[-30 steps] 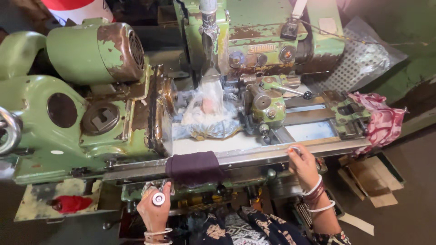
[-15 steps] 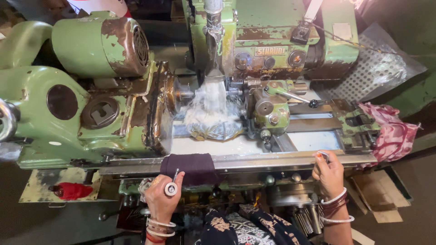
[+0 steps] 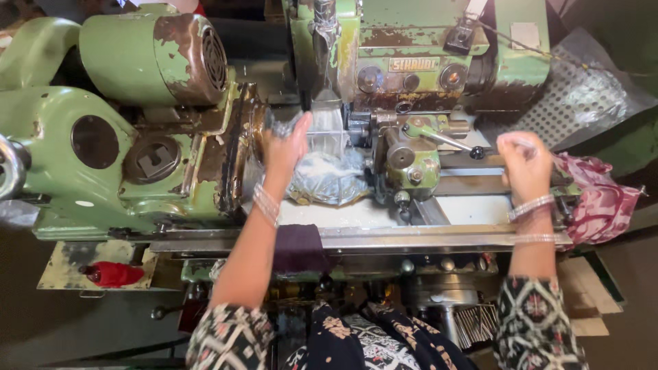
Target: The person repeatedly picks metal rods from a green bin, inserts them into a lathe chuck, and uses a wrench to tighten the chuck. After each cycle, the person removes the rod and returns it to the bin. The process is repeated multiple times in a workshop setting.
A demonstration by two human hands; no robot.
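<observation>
My left hand [image 3: 286, 147] is reaching, fingers spread, into the plastic wrap [image 3: 327, 177] just right of it; my right hand [image 3: 524, 164] is gripping a lever, fingers closed.

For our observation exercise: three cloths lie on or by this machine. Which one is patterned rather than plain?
The pink patterned cloth at the machine's right end, beside the right hand. The dark cloth over the front rail is plain purple; the crumpled cloth is pale.

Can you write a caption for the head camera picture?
Left hand reaches the clear plastic sheet on a green machine; right hand rests by its lever.
</observation>
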